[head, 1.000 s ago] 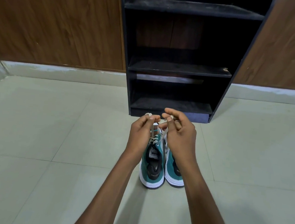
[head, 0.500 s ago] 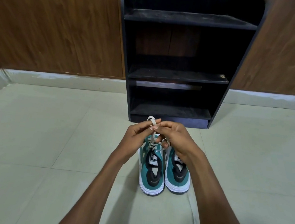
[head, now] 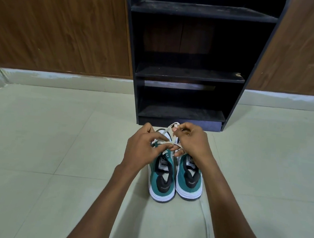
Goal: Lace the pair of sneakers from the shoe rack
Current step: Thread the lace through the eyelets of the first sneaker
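Observation:
Two teal sneakers with white soles stand side by side on the floor, heels toward me: the left sneaker (head: 163, 178) and the right sneaker (head: 190, 176). Both hands hover over the left sneaker's front. My left hand (head: 144, 148) pinches a strand of the cream shoelace (head: 164, 142) that runs across to my right hand (head: 192, 141). My right hand holds a loop of the same lace up by its thumb and forefinger. The sneakers' toes and eyelets are mostly hidden by my hands.
A black shoe rack (head: 190, 74) with bare shelves stands just beyond the sneakers against a wooden wall. A loose white lace (head: 206, 225) trails on the tiled floor from the right sneaker's heel toward me.
My hands have drawn slightly apart, stretching a lace strand between them, and the loop has passed to my right hand. The view has shifted a little.

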